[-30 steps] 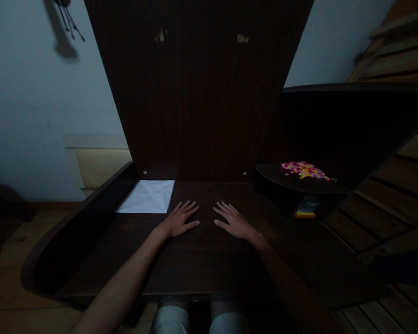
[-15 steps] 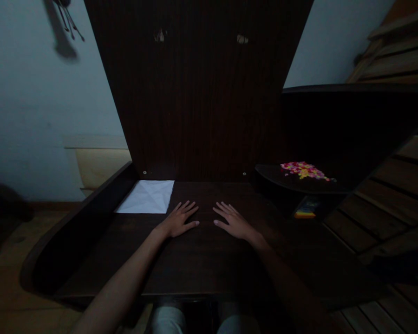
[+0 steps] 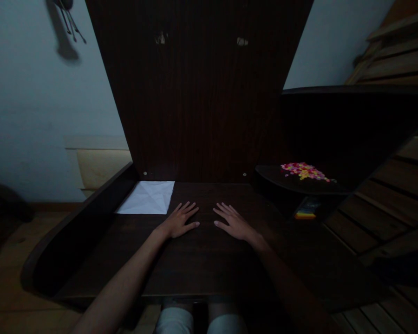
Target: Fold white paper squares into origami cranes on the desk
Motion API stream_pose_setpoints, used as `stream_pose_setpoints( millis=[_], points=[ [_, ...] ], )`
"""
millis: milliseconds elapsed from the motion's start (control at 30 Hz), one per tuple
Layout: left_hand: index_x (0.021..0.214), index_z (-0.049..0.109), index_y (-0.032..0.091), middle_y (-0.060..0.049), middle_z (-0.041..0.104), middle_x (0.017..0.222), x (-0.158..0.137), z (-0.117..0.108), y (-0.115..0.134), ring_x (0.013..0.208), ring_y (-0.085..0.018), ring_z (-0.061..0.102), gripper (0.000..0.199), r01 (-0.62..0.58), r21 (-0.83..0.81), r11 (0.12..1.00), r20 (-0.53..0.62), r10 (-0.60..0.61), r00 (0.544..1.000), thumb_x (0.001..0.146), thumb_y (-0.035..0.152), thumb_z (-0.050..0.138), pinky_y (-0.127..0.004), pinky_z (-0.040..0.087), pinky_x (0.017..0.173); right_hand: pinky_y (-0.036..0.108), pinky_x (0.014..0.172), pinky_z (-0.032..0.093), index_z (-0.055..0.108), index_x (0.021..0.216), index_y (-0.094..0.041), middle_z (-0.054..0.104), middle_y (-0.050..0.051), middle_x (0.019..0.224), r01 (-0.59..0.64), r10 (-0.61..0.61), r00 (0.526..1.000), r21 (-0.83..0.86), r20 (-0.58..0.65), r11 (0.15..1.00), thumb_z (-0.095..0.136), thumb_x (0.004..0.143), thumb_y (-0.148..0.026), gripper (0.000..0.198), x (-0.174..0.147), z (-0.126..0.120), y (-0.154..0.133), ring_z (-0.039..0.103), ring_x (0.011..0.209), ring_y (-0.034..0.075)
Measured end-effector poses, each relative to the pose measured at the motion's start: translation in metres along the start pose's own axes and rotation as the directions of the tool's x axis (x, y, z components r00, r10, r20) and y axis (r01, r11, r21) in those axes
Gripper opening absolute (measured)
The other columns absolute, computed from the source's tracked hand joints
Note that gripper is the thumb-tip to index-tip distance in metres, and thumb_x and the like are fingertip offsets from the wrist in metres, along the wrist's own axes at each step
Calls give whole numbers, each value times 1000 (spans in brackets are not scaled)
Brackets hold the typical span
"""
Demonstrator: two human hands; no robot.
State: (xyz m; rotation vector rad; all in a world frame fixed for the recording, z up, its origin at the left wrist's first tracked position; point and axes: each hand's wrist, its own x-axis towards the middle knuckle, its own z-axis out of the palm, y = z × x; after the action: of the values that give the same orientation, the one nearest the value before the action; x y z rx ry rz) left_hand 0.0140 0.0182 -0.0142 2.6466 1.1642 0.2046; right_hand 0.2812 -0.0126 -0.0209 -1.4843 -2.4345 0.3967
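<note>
My left hand (image 3: pixel 179 221) lies flat on the dark wooden desk (image 3: pixel 198 264), fingers spread and holding nothing. Just beyond it, at the back left, is a creased white sheet of paper (image 3: pixel 148 197); the hand is close to its right corner. Palm down on the same desktop rests my right hand (image 3: pixel 234 223), also with fingers apart and nothing in it. A gap of bare wood separates the two thumbs.
A small corner shelf (image 3: pixel 268 175) at the right carries a pile of small pink, red and yellow pieces (image 3: pixel 304 171). Under it sits an item with a yellow edge (image 3: pixel 305 215). A raised side panel (image 3: pixel 73 232) bounds the desk's left; a tall back panel (image 3: pixel 202 93) rises behind.
Both hands stay in place on the desk. My knees under the front edge have shifted slightly, and the view has tilted a touch.
</note>
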Motion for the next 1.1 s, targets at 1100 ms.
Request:
stream_pose_setpoints(
  millis=[1100],
  points=[
    [147,28,23,-9,21,155,0,0,0,143,-29,14,72,2,-7,1000,-6,-2,1000,89,66,30,-51,10,115,45,117,12,37,143,-23,26,8,153,-1,1,1000,1,6,1000,32,90,-63,66,-1,-3,-3,17,143,23]
  ],
)
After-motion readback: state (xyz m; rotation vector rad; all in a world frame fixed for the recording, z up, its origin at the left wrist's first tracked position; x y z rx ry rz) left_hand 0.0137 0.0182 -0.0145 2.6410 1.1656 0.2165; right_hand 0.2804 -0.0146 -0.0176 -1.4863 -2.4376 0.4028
